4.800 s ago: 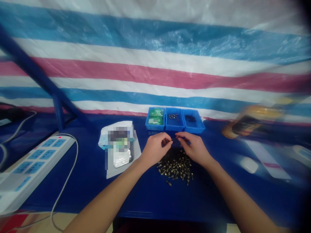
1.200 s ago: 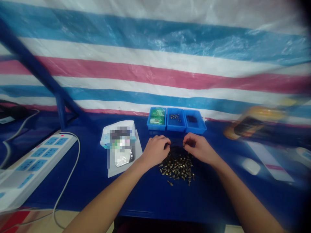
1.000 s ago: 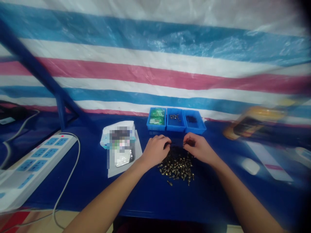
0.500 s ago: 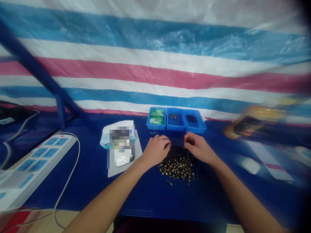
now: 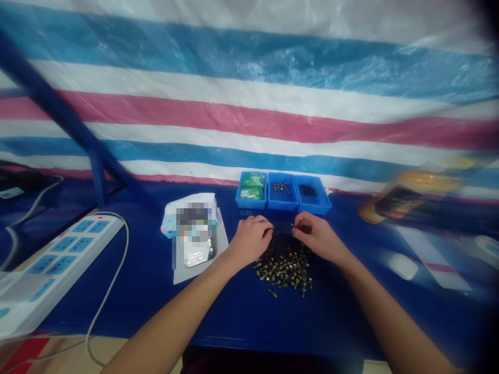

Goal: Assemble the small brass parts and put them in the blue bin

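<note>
My left hand (image 5: 252, 238) is closed in a pinch behind the left side of a pile of small brass-coloured, screw-like metal pieces (image 5: 286, 270). A faint dark sliver shows at its fingertips, too small to name. Across a short gap, my right hand (image 5: 315, 232) pinches a small metal piece (image 5: 292, 225) whose bright tip sticks out toward the left. Between and below the hands, a heap of fine black pieces (image 5: 284, 241) adjoins the brass-coloured ones. One loose piece (image 5: 272, 293) lies in front of the pile.
Three blue bins stand behind the hands: one with green packets (image 5: 251, 188), one with metal pieces (image 5: 281, 200), one with black bits (image 5: 312, 200). A phone (image 5: 199, 254) and soft white pack (image 5: 171, 215) lie left, beyond a power strip (image 5: 66, 249). Rightward are a bottle (image 5: 409, 192) and white case (image 5: 403, 266).
My right hand has shifted slightly left, and the bright tip of its small metal piece now shows. The left fingertips show a dark sliver. The pile looks the same.
</note>
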Demonstrator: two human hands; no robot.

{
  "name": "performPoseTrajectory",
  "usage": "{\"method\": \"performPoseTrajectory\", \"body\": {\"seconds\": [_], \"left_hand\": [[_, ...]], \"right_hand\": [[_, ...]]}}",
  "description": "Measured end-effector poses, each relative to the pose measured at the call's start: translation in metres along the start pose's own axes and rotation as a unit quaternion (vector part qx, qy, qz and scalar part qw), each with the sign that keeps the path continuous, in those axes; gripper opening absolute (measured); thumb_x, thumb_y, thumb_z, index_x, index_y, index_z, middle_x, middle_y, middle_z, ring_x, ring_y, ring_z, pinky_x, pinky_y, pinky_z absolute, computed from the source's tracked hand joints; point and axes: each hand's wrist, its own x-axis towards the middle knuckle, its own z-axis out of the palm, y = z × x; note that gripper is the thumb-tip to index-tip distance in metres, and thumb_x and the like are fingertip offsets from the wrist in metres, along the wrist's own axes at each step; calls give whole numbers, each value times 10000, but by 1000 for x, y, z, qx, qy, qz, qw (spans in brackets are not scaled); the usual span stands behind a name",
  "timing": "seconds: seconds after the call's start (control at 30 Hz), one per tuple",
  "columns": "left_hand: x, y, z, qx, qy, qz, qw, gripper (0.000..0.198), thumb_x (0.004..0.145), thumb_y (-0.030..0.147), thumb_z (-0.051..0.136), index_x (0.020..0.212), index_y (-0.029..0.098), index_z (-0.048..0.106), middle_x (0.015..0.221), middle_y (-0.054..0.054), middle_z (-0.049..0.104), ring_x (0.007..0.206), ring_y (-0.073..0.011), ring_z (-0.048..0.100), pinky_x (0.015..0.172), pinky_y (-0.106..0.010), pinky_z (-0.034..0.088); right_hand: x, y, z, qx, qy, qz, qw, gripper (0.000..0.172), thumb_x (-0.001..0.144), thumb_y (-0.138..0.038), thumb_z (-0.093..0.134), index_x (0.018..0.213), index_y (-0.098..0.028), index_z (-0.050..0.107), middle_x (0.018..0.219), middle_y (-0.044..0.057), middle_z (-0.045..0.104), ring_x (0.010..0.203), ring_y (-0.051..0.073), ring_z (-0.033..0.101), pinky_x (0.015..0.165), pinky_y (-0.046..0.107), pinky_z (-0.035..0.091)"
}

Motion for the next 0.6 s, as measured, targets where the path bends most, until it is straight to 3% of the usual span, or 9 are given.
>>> {"method": "performPoseTrajectory", "body": {"seconds": [0.6], "left_hand": [[1, 1, -4, 37, 25, -19, 999, 171, 926, 253, 492, 933, 243, 663, 954, -25, 674, 955, -225, 596, 833, -366, 421]], "right_hand": [[-1, -4, 0, -42, 6, -30, 999, 72, 844, -272, 585, 839, -226, 531, 720, -22, 605, 642, 147, 552, 607, 267, 425]]}}
